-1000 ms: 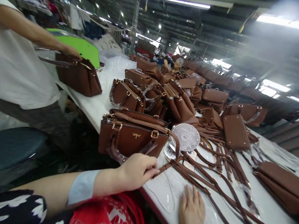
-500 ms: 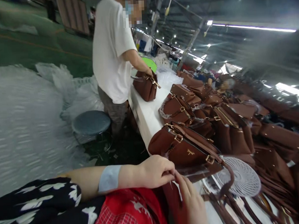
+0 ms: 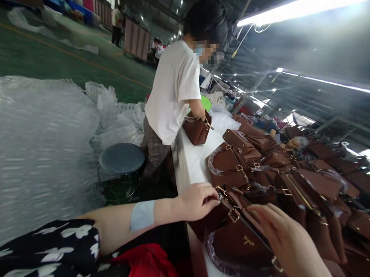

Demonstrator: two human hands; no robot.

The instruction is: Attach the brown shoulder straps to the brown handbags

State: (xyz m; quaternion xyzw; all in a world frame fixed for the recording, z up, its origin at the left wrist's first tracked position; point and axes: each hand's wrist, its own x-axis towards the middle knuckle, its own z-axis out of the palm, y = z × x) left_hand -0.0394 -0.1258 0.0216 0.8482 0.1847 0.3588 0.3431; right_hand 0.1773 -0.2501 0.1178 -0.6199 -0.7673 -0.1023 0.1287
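A brown leather handbag (image 3: 238, 240) with gold buckles and a small gold bow emblem lies in front of me at the table's edge. My left hand (image 3: 196, 202) pinches the near end of its top opening, beside a gold fitting; the exact bit between the fingertips is partly hidden. Over the same top edge, further right, my right hand (image 3: 283, 236) is closed with its fingers together, and it covers part of the bag's rim and strap. A clear plastic-wrapped handle (image 3: 212, 251) hangs down the bag's front.
Many brown handbags (image 3: 300, 186) crowd the white table (image 3: 193, 160) to the right. A co-worker in a white shirt (image 3: 172, 90) handles another brown bag (image 3: 197, 130) further along. On the left stand a round stool (image 3: 122, 158) and a large heap of clear plastic packaging (image 3: 41, 161).
My hands have parted: the left has come to the bag's top corner, the right has moved up and right onto its rim. The view has shifted, and the bag sits lower in it.
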